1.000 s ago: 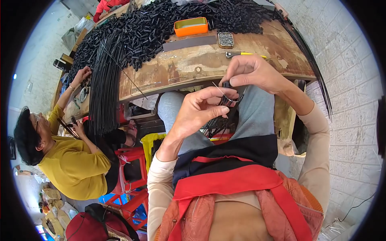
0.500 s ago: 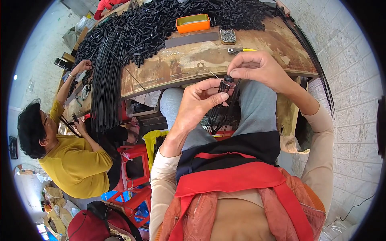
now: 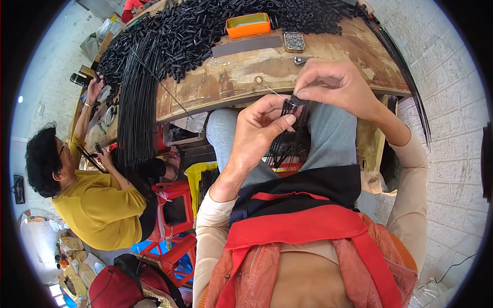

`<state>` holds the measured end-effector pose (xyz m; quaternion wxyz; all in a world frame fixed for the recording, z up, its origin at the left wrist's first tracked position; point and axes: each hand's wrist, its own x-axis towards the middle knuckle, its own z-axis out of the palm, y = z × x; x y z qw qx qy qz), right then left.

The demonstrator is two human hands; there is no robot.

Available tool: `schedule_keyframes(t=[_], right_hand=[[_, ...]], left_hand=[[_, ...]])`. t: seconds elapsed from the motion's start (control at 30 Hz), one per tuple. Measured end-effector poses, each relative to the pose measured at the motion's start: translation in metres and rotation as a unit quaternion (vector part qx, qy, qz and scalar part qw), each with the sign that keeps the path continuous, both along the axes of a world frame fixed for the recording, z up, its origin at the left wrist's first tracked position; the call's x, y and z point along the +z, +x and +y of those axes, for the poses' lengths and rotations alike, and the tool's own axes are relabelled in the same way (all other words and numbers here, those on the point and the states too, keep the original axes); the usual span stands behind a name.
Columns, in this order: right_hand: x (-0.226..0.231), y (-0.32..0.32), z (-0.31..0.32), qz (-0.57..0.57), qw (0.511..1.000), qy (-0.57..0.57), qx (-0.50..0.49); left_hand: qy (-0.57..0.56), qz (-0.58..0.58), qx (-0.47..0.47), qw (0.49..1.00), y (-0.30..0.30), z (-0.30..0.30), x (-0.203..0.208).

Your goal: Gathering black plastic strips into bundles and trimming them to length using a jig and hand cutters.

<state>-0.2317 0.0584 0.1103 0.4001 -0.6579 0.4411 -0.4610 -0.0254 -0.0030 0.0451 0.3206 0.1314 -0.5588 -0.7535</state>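
Note:
Over my lap, my left hand (image 3: 254, 131) is closed around the upper part of a bundle of thin black rods (image 3: 277, 151), which hang down between my knees. At the top of the bundle sits a small round black plastic hub (image 3: 297, 100). My right hand (image 3: 336, 88) pinches this hub from above between thumb and fingertips. A thin pale wire (image 3: 276, 93) sticks out up and to the left beside my left fingers. How the rod ends meet the hub is too small to make out.
On the wooden table (image 3: 226, 84) lie a heap of black plastic tubes (image 3: 174, 43), long black rods (image 3: 137, 102), an orange box (image 3: 248, 25), a grey strip (image 3: 246, 46) and a tin of small metal pieces (image 3: 294, 42). A co-worker in yellow (image 3: 97, 205) sits at left.
My right hand has shifted slightly and now covers the yellow handle of the tool on the table. My left hand keeps its grip. The co-worker's raised hand has moved left.

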Motion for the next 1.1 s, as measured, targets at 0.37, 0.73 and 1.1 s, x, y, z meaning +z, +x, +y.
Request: schedule_keyframes(t=[0.37, 0.73, 1.1], right_hand=[[-0.029, 0.007, 0.009, 0.002, 0.990, -0.129, -0.062], [-0.034, -0.045, 0.030, -0.125, 0.991, -0.043, 0.019], [-0.054, -0.050, 0.032, -0.151, 0.976, -0.154, -0.021]], left_hand=[[-0.009, -0.021, 0.077, 0.997, -0.014, 0.017, 0.001], [0.081, 0.006, -0.066, 0.994, -0.040, 0.022, -0.001], [0.039, -0.059, 0.065, 0.995, -0.071, 0.026, -0.009]])
